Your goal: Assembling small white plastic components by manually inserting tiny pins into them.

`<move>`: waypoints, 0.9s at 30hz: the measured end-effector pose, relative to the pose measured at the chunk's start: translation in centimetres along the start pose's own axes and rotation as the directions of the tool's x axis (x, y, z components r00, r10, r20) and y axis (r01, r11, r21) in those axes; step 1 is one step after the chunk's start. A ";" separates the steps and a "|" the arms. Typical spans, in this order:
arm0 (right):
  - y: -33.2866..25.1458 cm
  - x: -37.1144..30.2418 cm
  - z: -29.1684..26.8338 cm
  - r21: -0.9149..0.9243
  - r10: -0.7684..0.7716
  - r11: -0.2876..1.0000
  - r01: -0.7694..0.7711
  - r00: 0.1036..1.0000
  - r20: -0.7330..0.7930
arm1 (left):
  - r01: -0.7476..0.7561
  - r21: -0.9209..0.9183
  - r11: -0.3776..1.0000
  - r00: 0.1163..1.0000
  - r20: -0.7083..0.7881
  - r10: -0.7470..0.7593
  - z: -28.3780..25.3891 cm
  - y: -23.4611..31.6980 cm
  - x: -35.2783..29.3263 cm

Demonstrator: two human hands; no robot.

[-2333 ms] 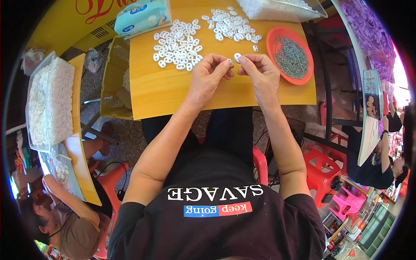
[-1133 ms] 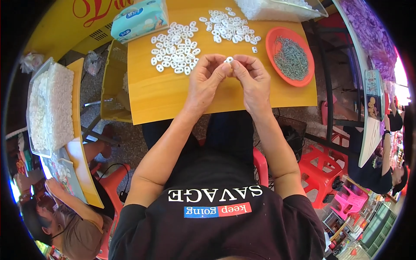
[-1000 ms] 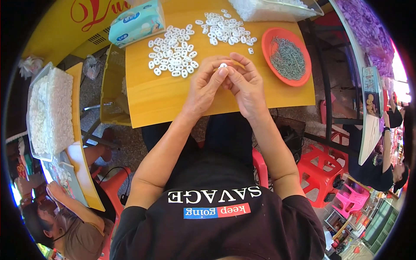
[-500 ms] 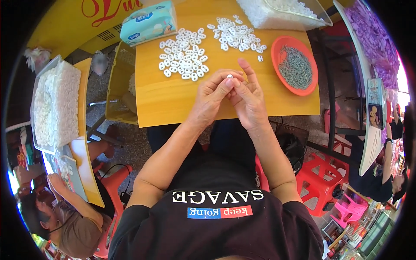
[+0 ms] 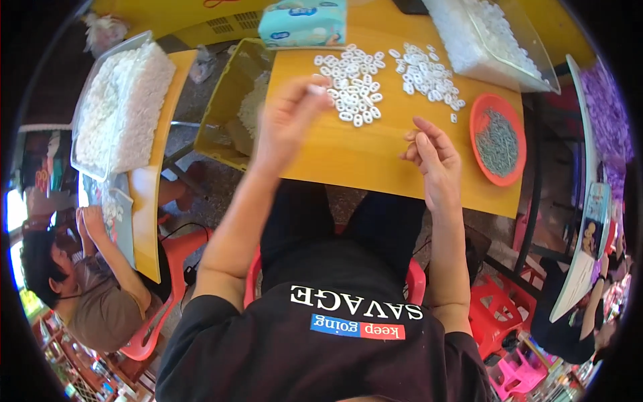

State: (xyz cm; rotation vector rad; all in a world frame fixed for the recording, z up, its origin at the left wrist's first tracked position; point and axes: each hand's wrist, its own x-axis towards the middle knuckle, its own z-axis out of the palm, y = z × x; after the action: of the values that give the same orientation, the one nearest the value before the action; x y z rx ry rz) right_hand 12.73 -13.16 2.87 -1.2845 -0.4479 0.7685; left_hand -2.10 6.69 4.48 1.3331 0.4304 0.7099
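My left hand point(image 5: 288, 124), smeared by motion, is raised over the table's left part, beside the nearer pile of small white oval two-hole pieces point(image 5: 348, 84). Pinched at its fingertips is a small white piece point(image 5: 316, 89); the blur hides its detail. Above the table's front right part is my right hand point(image 5: 435, 164), its fingers loosely bent and apart, with nothing visible in them. To its right sits a red-orange bowl point(image 5: 477, 127) holding many grey screws point(image 5: 497, 142). A second pile of white pieces point(image 5: 425, 72) lies beyond my hands.
On the yellow table point(image 5: 375, 161) stand a blue tissue pack point(image 5: 303, 27) and a clear bin of white parts point(image 5: 479, 37). A yellow crate point(image 5: 224, 127) stands left of the table. Farther left, a person point(image 5: 100, 288) sits at another table with a clear tub point(image 5: 120, 107).
My hands were together with a small white piece between them. Now they are apart: the left has gone left with a white piece, the right stays lower right. The view has shifted.
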 end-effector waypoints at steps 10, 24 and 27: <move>-0.8 3.9 -3.9 -0.826 -0.420 0.527 0.200 0.906 -0.048 | -0.157 0.716 0.680 0.894 -0.190 0.406 -7.5 -1.3 2.3; 1.4 8.9 -1.2 -0.937 -0.542 0.114 0.329 0.811 0.219 | 0.027 0.010 1.000 0.985 0.173 -0.028 9.1 -6.9 -1.7; 1.7 8.5 -1.7 -0.920 -0.587 0.113 0.375 0.772 0.243 | 0.022 0.023 0.999 0.985 0.173 -0.025 8.9 -7.0 -1.6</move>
State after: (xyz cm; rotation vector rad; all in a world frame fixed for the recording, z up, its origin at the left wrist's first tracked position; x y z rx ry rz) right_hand 19.19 -8.01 -0.11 -2.1219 -1.2458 -0.3800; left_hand 4.11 -1.40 -0.64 1.3948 0.3141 0.5656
